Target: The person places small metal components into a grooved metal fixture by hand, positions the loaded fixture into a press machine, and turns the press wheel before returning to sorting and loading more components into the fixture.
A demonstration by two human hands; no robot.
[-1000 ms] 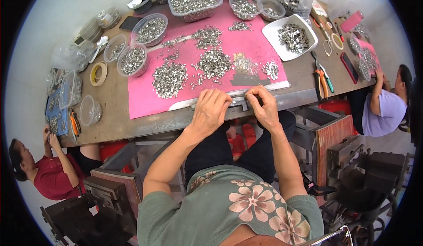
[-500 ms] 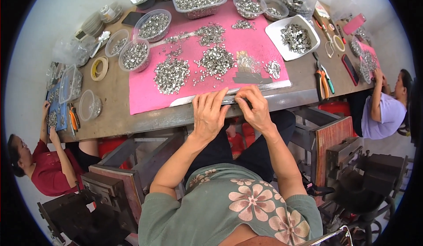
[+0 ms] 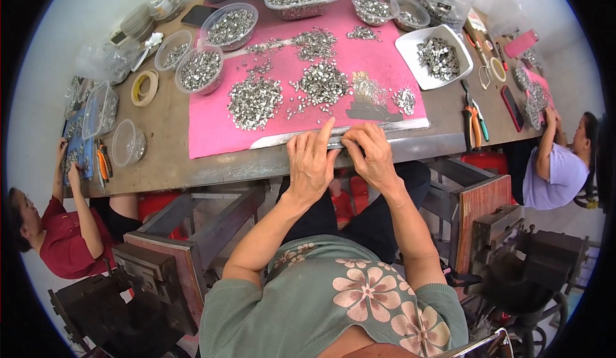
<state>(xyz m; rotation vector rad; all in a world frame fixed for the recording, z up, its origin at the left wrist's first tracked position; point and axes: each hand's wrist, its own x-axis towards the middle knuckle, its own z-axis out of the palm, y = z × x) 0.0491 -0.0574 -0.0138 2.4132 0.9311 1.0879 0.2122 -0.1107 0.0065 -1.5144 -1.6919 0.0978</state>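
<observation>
A long thin metal strip (image 3: 385, 127) lies along the near edge of a pink mat (image 3: 212, 117) on the wooden table (image 3: 173, 165). My left hand (image 3: 312, 162) rests on the strip with its fingers spread and the forefinger stretched out. My right hand (image 3: 371, 154) sits just beside it, fingertips pinched at the strip. Whether a small part sits between those fingers is hidden. Heaps of small silvery metal parts (image 3: 255, 101) lie on the mat just beyond both hands.
Clear tubs of metal parts (image 3: 200, 69) and a white tray (image 3: 436, 56) ring the mat. Pliers (image 3: 473, 117) lie at the right. One person in red (image 3: 67, 230) works at the left end, another in lilac (image 3: 553, 169) at the right. Metal presses (image 3: 154, 262) stand below the table.
Both hands have stayed at the strip and shifted slightly along the mat's near edge. My left forefinger is now stretched out further.
</observation>
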